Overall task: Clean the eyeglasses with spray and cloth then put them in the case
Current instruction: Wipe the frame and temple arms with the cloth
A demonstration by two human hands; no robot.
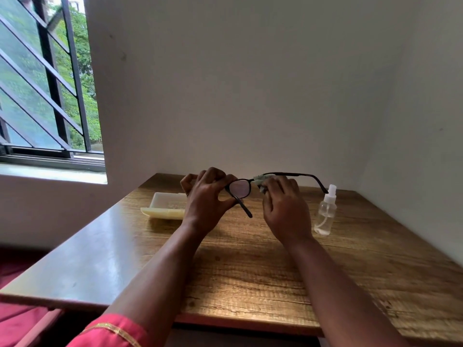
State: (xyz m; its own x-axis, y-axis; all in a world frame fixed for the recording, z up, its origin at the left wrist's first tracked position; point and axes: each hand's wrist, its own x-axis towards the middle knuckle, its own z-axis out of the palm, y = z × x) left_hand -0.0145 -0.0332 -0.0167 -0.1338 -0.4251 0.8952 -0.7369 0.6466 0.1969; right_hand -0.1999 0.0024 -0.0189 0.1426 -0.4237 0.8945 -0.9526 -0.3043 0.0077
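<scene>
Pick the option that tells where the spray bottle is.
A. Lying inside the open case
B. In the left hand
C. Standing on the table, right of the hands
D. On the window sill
C: the spray bottle stands upright on the table, untouched, beyond the right hand.

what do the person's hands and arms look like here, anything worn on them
Both the left hand and right hand are bare, with no gloves, rings or watch visible. The forearms are uncovered. A pink sleeve with a gold trim band shows on the left arm at the bottom edge.
</scene>
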